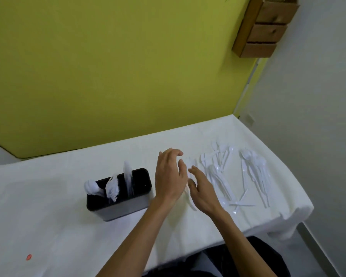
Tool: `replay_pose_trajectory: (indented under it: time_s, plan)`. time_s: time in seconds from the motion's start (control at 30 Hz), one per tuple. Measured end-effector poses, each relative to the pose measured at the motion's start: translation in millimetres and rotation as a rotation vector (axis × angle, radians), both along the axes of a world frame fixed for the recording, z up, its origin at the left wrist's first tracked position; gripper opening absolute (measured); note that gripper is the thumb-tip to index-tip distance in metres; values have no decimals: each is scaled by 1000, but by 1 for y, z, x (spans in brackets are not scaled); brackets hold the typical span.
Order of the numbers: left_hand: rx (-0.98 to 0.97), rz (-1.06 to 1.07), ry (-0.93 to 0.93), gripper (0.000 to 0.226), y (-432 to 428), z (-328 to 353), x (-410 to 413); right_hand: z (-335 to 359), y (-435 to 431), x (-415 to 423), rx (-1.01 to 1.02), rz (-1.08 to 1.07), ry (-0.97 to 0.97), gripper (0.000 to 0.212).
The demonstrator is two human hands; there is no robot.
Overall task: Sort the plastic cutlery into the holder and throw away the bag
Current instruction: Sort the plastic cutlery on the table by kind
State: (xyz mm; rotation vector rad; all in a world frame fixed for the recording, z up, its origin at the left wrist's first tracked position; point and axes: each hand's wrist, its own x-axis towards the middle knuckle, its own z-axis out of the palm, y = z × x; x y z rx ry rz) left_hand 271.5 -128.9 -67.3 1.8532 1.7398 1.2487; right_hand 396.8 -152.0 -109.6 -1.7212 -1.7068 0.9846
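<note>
Head view showed your left hand (171, 176) and right hand (203, 191) close together over the white table (48, 216), fingers spread. A white piece (189, 198) lay between and under your palms; whether either hand gripped it could not be told. At nine o'clock from your hands stood the black holder (120, 204), upright, with white cutlery (111, 188) standing in its compartments. At three o'clock, the loose plastic cutlery (224, 176) lay scattered flat on the cloth, and a second cluster (256, 172) lay farther toward the table's right edge.
</note>
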Motion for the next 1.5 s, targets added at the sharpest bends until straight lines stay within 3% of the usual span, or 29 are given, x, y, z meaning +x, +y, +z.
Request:
replay_pose_trajectory:
  time_s: [0.2, 0.43, 0.67, 0.83, 1.03, 1.2, 1.33, 1.5]
  plan:
    - [-307, -180, 103, 25, 7, -28, 52, -17, -2, 72, -65, -214, -156, 39]
    - [-455, -355, 241, 38, 13, -61, 94, -38, 1, 105, -123, -162, -207, 36]
    - [-457, -512, 514, 46, 22, -97, 120, -37, 22, 157, -72, -396, -225, 38]
    - [-432, -488, 574, 46, 23, -113, 104, -42, 37, 189, -119, -506, -330, 38]
    - [-469, -395, 607, 41, 32, -103, 104, -50, 51, 187, -131, -362, -370, 31]
    - [-423, -347, 532, 47, 32, -97, 111, -50, 55, 196, -39, -520, -319, 38]
    - [-280, -420, 530, 55, 27, -103, 129, -51, 63, 208, -72, -541, -448, 45]
    - [-210, -554, 629, 54, 31, -118, 135, -52, 71, 198, -132, -324, -468, 38]
